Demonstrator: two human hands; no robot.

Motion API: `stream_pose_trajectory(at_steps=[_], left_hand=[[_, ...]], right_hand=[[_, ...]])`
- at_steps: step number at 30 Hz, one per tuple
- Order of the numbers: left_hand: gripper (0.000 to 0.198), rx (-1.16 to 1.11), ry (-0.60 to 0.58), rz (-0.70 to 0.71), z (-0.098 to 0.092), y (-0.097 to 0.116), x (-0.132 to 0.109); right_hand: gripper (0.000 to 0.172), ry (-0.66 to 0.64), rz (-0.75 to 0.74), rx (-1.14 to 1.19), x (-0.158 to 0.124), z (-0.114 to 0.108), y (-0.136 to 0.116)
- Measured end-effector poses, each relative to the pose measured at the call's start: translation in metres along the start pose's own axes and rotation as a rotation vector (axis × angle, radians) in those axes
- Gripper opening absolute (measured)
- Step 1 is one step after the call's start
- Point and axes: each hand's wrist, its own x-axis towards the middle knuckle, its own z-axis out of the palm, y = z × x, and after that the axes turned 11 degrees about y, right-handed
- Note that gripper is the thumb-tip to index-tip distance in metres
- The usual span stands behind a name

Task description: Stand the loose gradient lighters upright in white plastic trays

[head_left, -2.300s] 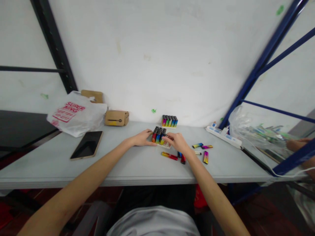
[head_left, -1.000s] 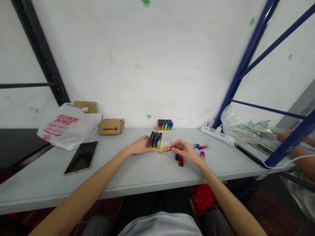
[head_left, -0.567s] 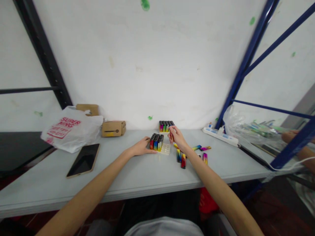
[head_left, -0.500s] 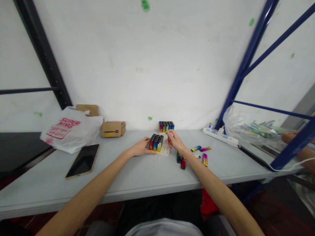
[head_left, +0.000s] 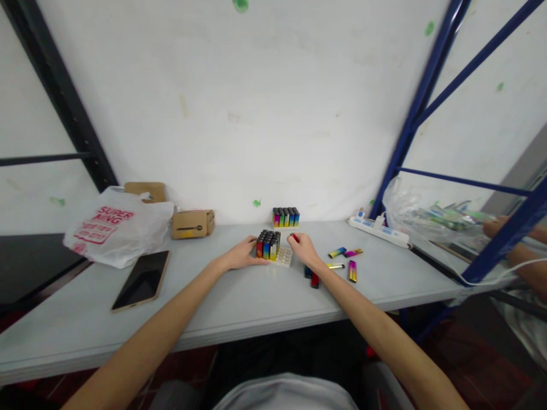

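My left hand [head_left: 241, 254] grips the left side of a pale tray [head_left: 285, 257], thumb along the front edge and fingers behind. Upright lighters [head_left: 267, 246] with black tops and coloured metallic bodies fill the tray's left part, while empty sockets show at its right. Just right of those sockets, my right hand [head_left: 304, 249] is closed on a red lighter [head_left: 294, 236], mostly hidden by the fingers. Below that wrist lie a red lighter [head_left: 315, 280] and a dark blue one [head_left: 307, 272]. Several more, including a pink-yellow lighter [head_left: 352, 271], lie to the right of my forearm.
Behind, near the wall, stands a second full block of lighters [head_left: 286, 217]. On the left are a small cardboard box [head_left: 193, 224], a white plastic bag [head_left: 122, 225] and a phone [head_left: 141, 281]. A power strip [head_left: 378, 232] lies at right; beyond the blue frame, another person's arm [head_left: 523, 256] shows.
My right hand has shifted slightly right and toward me from the tray, and the lighter's visible end now points up and away. My left hand stays on the tray. The view has shifted slightly.
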Motion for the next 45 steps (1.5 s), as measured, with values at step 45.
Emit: stream_pose_trajectory(at_steps=[45], left_hand=[[0.075, 0.000, -0.039, -0.006, -0.007, 0.013, -0.001]], right_hand=[[0.015, -0.338, -0.399, -0.321, 0.005, -0.019, 0.003]])
